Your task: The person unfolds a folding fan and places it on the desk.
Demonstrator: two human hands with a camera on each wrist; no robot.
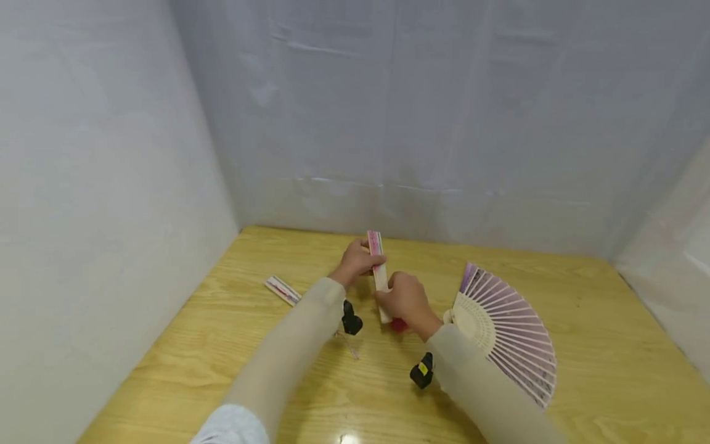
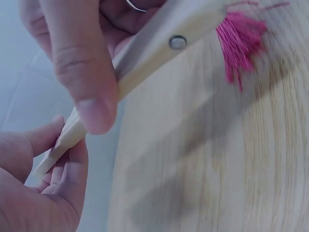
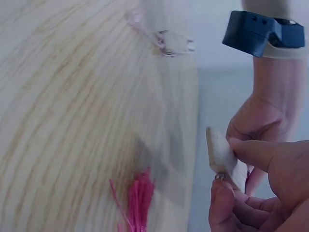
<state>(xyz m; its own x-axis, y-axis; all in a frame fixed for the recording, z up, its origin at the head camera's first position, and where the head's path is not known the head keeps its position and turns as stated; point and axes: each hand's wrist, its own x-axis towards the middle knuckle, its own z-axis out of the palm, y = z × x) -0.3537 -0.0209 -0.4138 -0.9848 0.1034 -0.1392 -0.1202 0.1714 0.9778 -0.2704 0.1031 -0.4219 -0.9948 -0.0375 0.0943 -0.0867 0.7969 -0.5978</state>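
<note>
A folded hand fan (image 1: 380, 279) with pale wooden ribs and a pink-patterned edge is held above the table between both hands. My left hand (image 1: 355, 260) grips its far, patterned end, thumb on one side and fingers on the other. My right hand (image 1: 406, 298) pinches the near end, close to the metal rivet (image 2: 177, 42). From that end a pink tassel (image 2: 241, 41) hangs beside the table surface. In the right wrist view, the fan's wooden end (image 3: 223, 154) shows between thumb and fingers.
An opened purple fan (image 1: 516, 327) lies spread on the wooden table (image 1: 222, 345) to the right. Another folded fan (image 1: 283, 290) lies at the left, partly behind the left forearm. Pale curtains rise behind and at both sides. Black cameras sit on both wrists.
</note>
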